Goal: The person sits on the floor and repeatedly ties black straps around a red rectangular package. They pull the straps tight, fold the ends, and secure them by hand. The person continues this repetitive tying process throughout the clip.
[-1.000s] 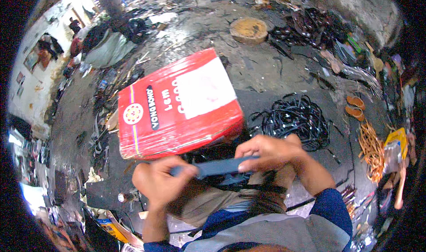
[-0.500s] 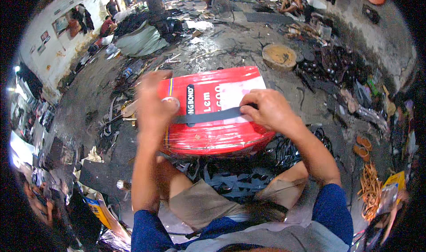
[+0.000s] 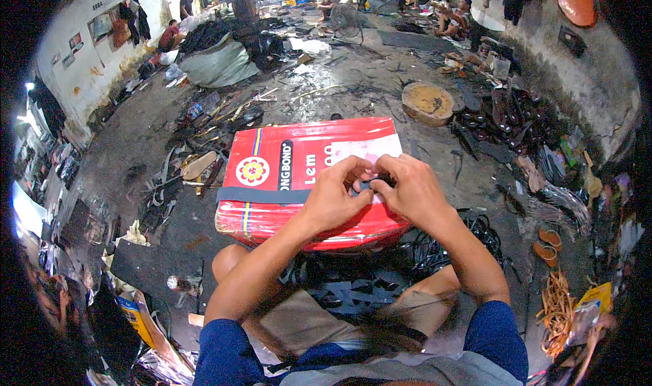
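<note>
A big red tin box with a yellow flower mark and a white label lies on its side in front of my knees. A dark grey strap lies across its top. My left hand and my right hand meet over the right part of the box. Both pinch the same small dark end of the strap between fingertips. My forearms come up from the lower edge, in blue sleeves.
A heap of black straps lies under and right of the box. A round wooden block stands behind it. Scraps and soles litter the wet floor on the left. Other people sit far back. Orange coils lie at right.
Both hands have come together over the right side of the box; before, the left held the strap at the box's left edge. The view has shifted so the box sits more central.
</note>
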